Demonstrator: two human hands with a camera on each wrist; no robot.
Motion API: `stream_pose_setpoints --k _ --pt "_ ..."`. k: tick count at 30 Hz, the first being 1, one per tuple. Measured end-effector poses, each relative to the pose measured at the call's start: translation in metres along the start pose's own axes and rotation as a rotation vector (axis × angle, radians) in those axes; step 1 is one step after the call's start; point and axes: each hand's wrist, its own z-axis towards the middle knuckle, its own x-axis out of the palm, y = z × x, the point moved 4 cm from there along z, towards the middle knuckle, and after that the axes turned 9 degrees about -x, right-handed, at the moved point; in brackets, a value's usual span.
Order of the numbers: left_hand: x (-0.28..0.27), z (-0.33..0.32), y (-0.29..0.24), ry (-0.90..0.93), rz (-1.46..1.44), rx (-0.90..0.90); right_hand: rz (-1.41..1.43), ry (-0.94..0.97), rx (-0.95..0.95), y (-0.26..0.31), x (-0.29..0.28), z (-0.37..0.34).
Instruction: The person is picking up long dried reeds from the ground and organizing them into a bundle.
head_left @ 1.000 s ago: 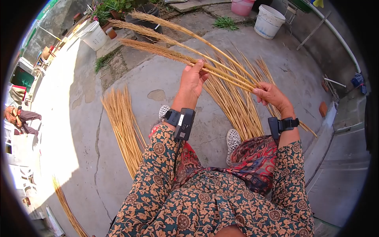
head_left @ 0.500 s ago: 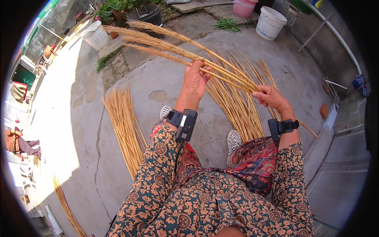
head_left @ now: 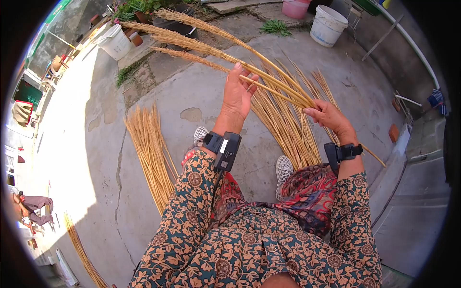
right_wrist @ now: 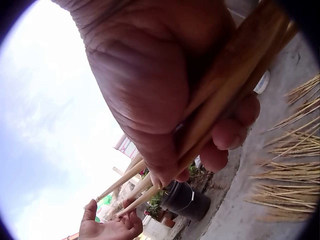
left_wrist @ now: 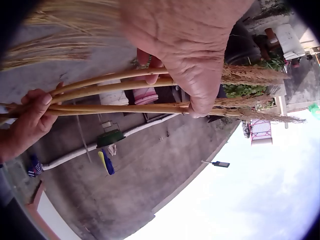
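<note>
Dried plumed stalks [left_wrist: 115, 87], likely light, springy and brittle-headed, best held by their bare shafts, sit gripped in the fingers of the right hand [head_left: 331, 118], while the left hand [head_left: 237, 95] seems to pinch them loosely.

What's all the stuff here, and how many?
Held stalks: at least three, tan, above the ground
Stalk piles: at least three, tan, on the ground
White buckets: two, white, top left and right
Pink bucket: one, pink, top right
Plants: several, green, top
Black bucket: one, black, by the plants
Brick: one, reddish, right
Another person: one, dark-trousered, left edge
Edge clutter: too small to count
Shoes: two, checkered, on the ground
Patterned top: one, green and tan, worn
Wrist cameras: two, black, worn
Left grip: one, pinching the held stalks
Right grip: one, holding them too
</note>
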Motion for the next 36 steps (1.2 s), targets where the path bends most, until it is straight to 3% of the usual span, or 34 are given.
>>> stream_pose_setpoints --k 8,11,19,36 --pt "-0.007 0.003 0.005 -0.075 0.177 0.038 -0.073 0.068 0.017 0.009 0.002 -0.001" --pt "-0.010 0.004 0.003 -0.107 0.179 0.016 0.040 0.072 -0.069 -0.008 0.005 0.005" --pt "-0.020 0.007 0.006 -0.176 0.222 -0.017 0.158 0.095 -0.003 0.001 0.005 -0.002" --pt "-0.015 0.006 0.008 -0.037 0.122 -0.152 0.412 0.164 0.005 0.015 0.013 -0.016"
